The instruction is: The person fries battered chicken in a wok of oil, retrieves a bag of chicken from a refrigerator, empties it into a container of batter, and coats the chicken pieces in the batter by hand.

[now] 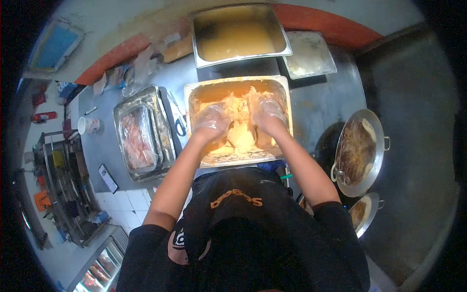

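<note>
Both my hands, in clear plastic gloves, are inside a rectangular metal pan (285, 80) of pale yellow, flour-like coating (241, 138). My left hand (212, 119) reaches into the left half of the coating, its fingers hidden in it. On the right, my right hand (269, 114) is against a rough, flour-covered clump (254, 97); its fingers are covered and blurred. Whether either hand is closed around something does not show. More clumpy coating lies between the hands, and crumbs stick to the pan's walls.
Behind stands a deep metal pan (288, 50) of cloudy yellowish liquid, beside a lidded tray (311, 56). Left are raw meat (136, 141) under plastic in a tray, a phone (108, 178) and a white cup (88, 125). Two wide frying pans, one larger (357, 151), one smaller (362, 211), hold brown oil at right.
</note>
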`<move>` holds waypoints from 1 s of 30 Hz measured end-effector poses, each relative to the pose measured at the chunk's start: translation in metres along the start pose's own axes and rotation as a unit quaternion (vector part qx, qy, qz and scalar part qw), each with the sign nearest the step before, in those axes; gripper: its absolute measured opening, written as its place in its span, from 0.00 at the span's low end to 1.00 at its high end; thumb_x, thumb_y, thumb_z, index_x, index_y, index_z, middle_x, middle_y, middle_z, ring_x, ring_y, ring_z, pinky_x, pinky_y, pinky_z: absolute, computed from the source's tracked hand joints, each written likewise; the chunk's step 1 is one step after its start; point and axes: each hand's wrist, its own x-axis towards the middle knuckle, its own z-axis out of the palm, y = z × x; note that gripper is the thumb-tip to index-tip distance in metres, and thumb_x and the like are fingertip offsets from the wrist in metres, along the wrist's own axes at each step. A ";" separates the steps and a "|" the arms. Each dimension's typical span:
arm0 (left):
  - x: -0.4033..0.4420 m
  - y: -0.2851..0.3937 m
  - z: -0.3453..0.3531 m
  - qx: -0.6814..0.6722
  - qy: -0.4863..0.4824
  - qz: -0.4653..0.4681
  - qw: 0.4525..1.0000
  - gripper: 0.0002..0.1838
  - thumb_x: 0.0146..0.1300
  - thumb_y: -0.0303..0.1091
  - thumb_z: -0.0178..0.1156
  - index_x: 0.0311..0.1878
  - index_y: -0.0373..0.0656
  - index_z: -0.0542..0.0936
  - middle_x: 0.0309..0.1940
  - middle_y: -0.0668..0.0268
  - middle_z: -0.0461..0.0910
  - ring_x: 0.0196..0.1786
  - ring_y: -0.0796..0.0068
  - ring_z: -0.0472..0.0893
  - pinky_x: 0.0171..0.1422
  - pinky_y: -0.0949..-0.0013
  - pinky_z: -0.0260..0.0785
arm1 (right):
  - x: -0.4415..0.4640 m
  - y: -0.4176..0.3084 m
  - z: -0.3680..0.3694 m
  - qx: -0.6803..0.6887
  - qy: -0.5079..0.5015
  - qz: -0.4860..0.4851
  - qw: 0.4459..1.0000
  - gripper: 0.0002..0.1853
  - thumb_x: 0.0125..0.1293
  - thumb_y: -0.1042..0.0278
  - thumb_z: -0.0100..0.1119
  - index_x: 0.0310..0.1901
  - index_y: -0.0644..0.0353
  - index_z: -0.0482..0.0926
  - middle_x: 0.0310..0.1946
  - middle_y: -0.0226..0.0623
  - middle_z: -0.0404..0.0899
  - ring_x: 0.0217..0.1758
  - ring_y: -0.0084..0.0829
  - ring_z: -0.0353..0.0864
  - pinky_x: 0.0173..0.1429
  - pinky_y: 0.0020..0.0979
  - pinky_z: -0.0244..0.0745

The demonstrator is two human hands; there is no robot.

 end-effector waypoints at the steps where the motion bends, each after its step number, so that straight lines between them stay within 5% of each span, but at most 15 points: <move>1: 0.004 0.045 -0.048 0.034 -0.123 -0.098 0.987 0.25 0.60 0.45 0.53 0.55 0.38 0.76 0.50 0.46 0.78 0.54 0.49 0.78 0.59 0.56 0.70 | -0.005 -0.021 -0.025 -0.058 -0.092 -0.019 0.994 0.18 0.57 0.59 0.56 0.45 0.63 0.81 0.42 0.52 0.81 0.47 0.47 0.80 0.52 0.39 0.74; 4: 0.014 0.004 -0.008 0.042 -0.067 0.069 0.994 0.21 0.58 0.41 0.55 0.52 0.41 0.78 0.51 0.45 0.77 0.54 0.48 0.77 0.61 0.55 0.68 | -0.030 -0.046 -0.006 -0.046 -0.269 -0.123 0.954 0.16 0.57 0.58 0.56 0.41 0.61 0.81 0.40 0.53 0.80 0.46 0.45 0.80 0.51 0.40 0.74; 5: 0.024 -0.008 0.001 0.072 -0.106 0.085 0.988 0.19 0.57 0.40 0.56 0.48 0.40 0.80 0.48 0.46 0.79 0.52 0.49 0.79 0.59 0.56 0.70 | -0.052 -0.052 0.019 -0.095 -0.102 -0.140 0.980 0.18 0.56 0.59 0.57 0.43 0.64 0.80 0.42 0.53 0.80 0.47 0.44 0.81 0.50 0.40 0.75; 7: 0.046 -0.019 0.005 0.129 -0.186 0.113 0.967 0.15 0.55 0.39 0.58 0.40 0.38 0.83 0.42 0.49 0.82 0.48 0.52 0.81 0.55 0.58 0.73 | -0.060 -0.063 0.028 -0.120 -0.005 -0.118 0.986 0.19 0.58 0.60 0.56 0.46 0.65 0.78 0.44 0.52 0.80 0.48 0.43 0.81 0.49 0.40 0.76; 9: 0.048 -0.014 0.003 0.133 -0.182 0.083 0.971 0.12 0.54 0.37 0.59 0.36 0.39 0.83 0.39 0.49 0.82 0.47 0.53 0.81 0.54 0.59 0.73 | -0.037 -0.064 0.022 -0.079 -0.144 -0.052 0.985 0.16 0.62 0.62 0.52 0.48 0.61 0.77 0.45 0.50 0.79 0.49 0.41 0.81 0.50 0.39 0.76; 12: 0.039 0.013 -0.027 0.113 -0.104 0.045 0.987 0.11 0.54 0.36 0.58 0.33 0.39 0.84 0.37 0.50 0.83 0.47 0.54 0.82 0.53 0.60 0.73 | -0.028 -0.035 0.031 -0.022 -0.139 -0.052 0.989 0.12 0.66 0.64 0.49 0.47 0.58 0.77 0.42 0.48 0.79 0.49 0.41 0.80 0.49 0.38 0.76; 13: 0.032 0.018 -0.032 0.100 -0.069 0.033 0.992 0.11 0.55 0.36 0.58 0.32 0.40 0.84 0.36 0.50 0.83 0.46 0.55 0.82 0.53 0.60 0.73 | -0.030 -0.037 0.017 0.127 -0.165 0.092 0.974 0.13 0.67 0.64 0.47 0.48 0.59 0.76 0.43 0.47 0.78 0.47 0.42 0.80 0.49 0.39 0.75; 15: 0.017 -0.006 0.010 -0.259 0.065 0.028 0.963 0.15 0.55 0.41 0.58 0.41 0.42 0.82 0.43 0.54 0.82 0.50 0.57 0.80 0.57 0.59 0.71 | -0.035 -0.025 0.033 0.113 -0.021 0.069 0.991 0.14 0.68 0.63 0.45 0.48 0.59 0.76 0.45 0.47 0.78 0.48 0.43 0.79 0.50 0.38 0.75; 17: 0.000 -0.002 0.010 -0.234 0.021 0.039 0.971 0.20 0.56 0.44 0.58 0.49 0.44 0.80 0.49 0.56 0.80 0.54 0.58 0.78 0.61 0.58 0.69 | -0.036 -0.027 0.024 0.080 -0.005 0.057 0.995 0.16 0.68 0.61 0.44 0.51 0.57 0.76 0.48 0.46 0.78 0.51 0.43 0.77 0.56 0.38 0.71; 19: -0.013 0.035 -0.047 0.184 -0.198 0.070 0.960 0.23 0.58 0.44 0.56 0.56 0.46 0.77 0.55 0.57 0.77 0.59 0.59 0.75 0.65 0.58 0.66 | -0.035 -0.039 -0.010 -0.007 -0.106 -0.011 0.994 0.19 0.66 0.59 0.45 0.55 0.54 0.75 0.51 0.46 0.77 0.56 0.43 0.75 0.64 0.40 0.65; 22: -0.004 0.002 0.002 0.108 -0.048 -0.012 0.993 0.29 0.59 0.43 0.54 0.65 0.48 0.69 0.61 0.56 0.72 0.64 0.55 0.70 0.67 0.57 0.63 | -0.008 -0.015 0.000 -0.028 -0.139 -0.041 0.989 0.22 0.63 0.58 0.48 0.58 0.52 0.73 0.55 0.49 0.74 0.63 0.43 0.69 0.71 0.41 0.56; 23: -0.002 0.008 0.011 0.156 0.057 0.019 0.986 0.27 0.60 0.31 0.48 0.63 0.30 0.67 0.57 0.41 0.71 0.61 0.47 0.72 0.65 0.57 0.65 | 0.006 -0.005 0.011 -0.007 -0.133 -0.021 0.991 0.23 0.61 0.58 0.49 0.58 0.52 0.73 0.57 0.50 0.73 0.66 0.43 0.67 0.73 0.41 0.53; 26: 0.028 0.010 0.039 0.006 0.009 -0.048 0.999 0.25 0.60 0.28 0.48 0.61 0.30 0.68 0.57 0.41 0.71 0.60 0.46 0.72 0.64 0.56 0.66 | 0.031 -0.036 0.045 -0.004 0.071 0.191 0.979 0.23 0.60 0.58 0.51 0.58 0.54 0.73 0.62 0.53 0.67 0.67 0.48 0.66 0.74 0.41 0.53; 27: 0.034 0.014 0.038 -0.037 -0.012 -0.113 0.993 0.24 0.59 0.25 0.49 0.60 0.29 0.69 0.55 0.42 0.73 0.60 0.47 0.73 0.63 0.55 0.67 | 0.034 -0.030 0.076 -0.006 0.214 0.133 0.968 0.21 0.60 0.61 0.52 0.55 0.57 0.74 0.62 0.54 0.65 0.61 0.52 0.70 0.70 0.45 0.59; 30: 0.043 0.004 0.043 -0.032 -0.028 -0.116 0.992 0.25 0.58 0.29 0.48 0.61 0.36 0.69 0.53 0.44 0.74 0.58 0.46 0.73 0.61 0.56 0.68 | 0.052 -0.004 0.088 0.101 0.065 0.154 0.981 0.24 0.57 0.60 0.59 0.53 0.60 0.73 0.59 0.57 0.65 0.60 0.52 0.69 0.64 0.44 0.67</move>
